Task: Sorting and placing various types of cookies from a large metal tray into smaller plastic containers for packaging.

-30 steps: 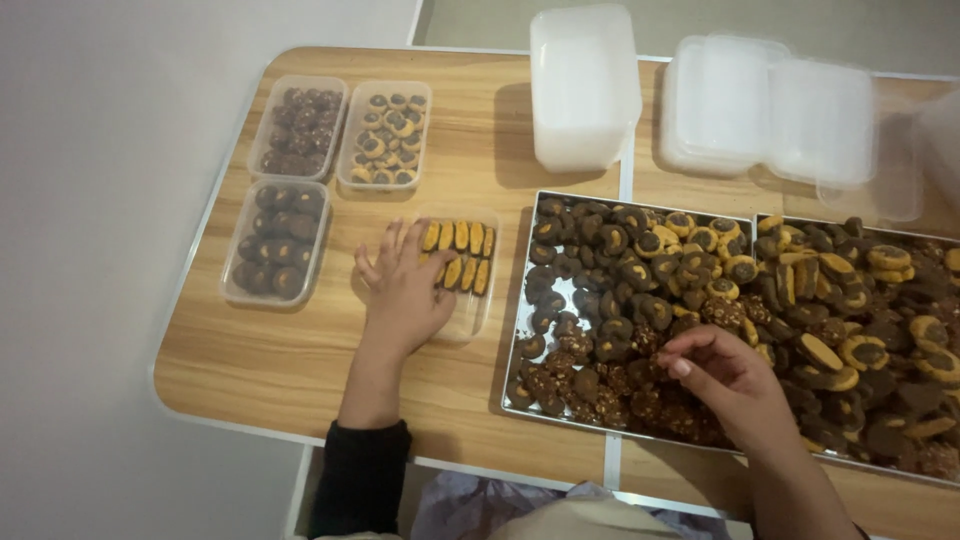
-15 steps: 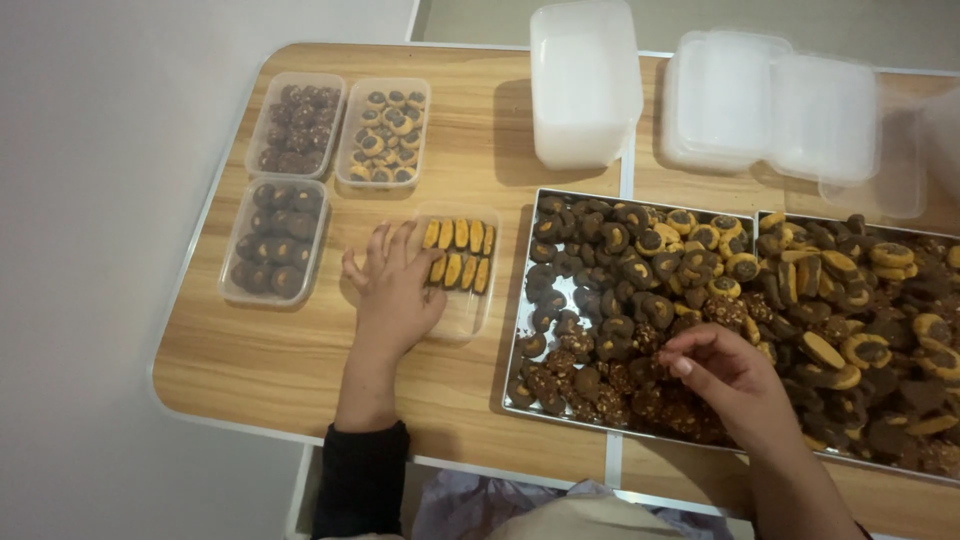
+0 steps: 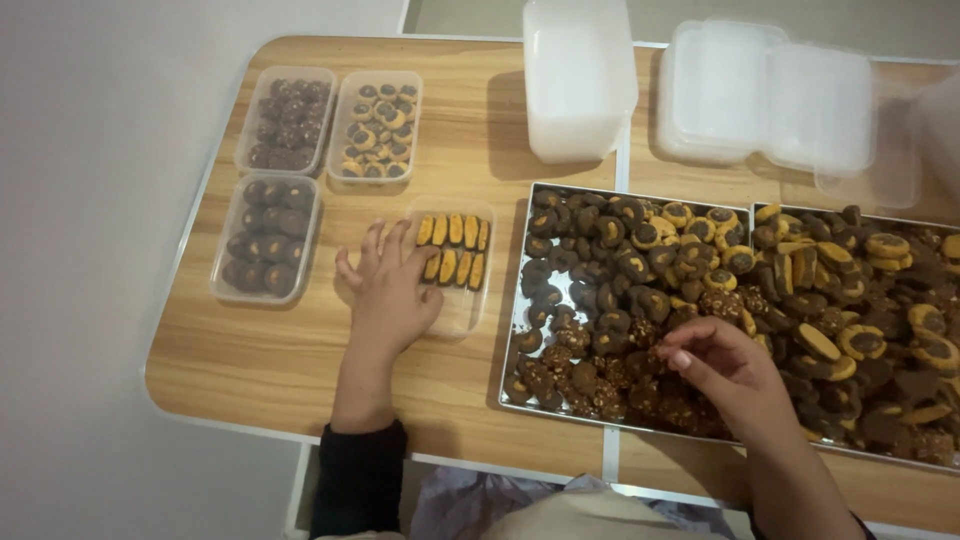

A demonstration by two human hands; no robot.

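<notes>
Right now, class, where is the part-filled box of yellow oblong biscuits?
In the head view, the part-filled box sits left of centre, under the left hand's fingers, between the metal tray and three filled boxes.

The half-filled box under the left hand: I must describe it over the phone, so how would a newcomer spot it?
On the wooden table, look just left of the metal tray. The clear box there touches the left hand; alone among the boxes, it holds rows of yellow oval cookies.
</notes>
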